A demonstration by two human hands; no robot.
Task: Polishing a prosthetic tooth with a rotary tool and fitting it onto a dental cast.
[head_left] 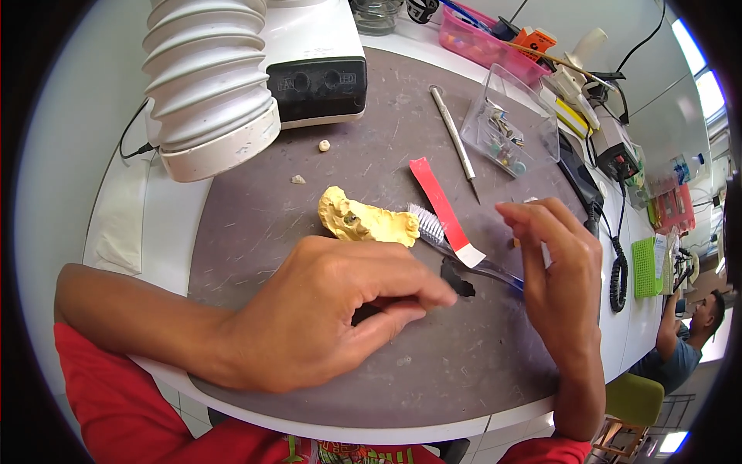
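Observation:
My left hand (332, 309) rests low over the mat with fingers curled and thumb drawn toward the index finger; whatever lies between them, if anything, is hidden. Just beyond its knuckles is a yellow plaster dental model (363, 222). My right hand (560, 259) is raised at the right, fingers bent and apart, with no held thing visible. A toothbrush (430, 224) with white bristles touches the model's right end, and its clear-blue handle runs toward my right hand. Across its handle lies a red paper strip (438, 203) with a white end. An irregular black patch (459, 278) shows near my left fingertips.
A white ribbed suction hose (209, 77) and a black-fronted box (317, 89) stand at the back left. Tooth-like bits (324, 145) lie before them. A pointed hand tool (454, 135), a clear tray (533, 116) of small parts and a pink basket (464, 39) sit farther right. Another person (688, 340) sits far right.

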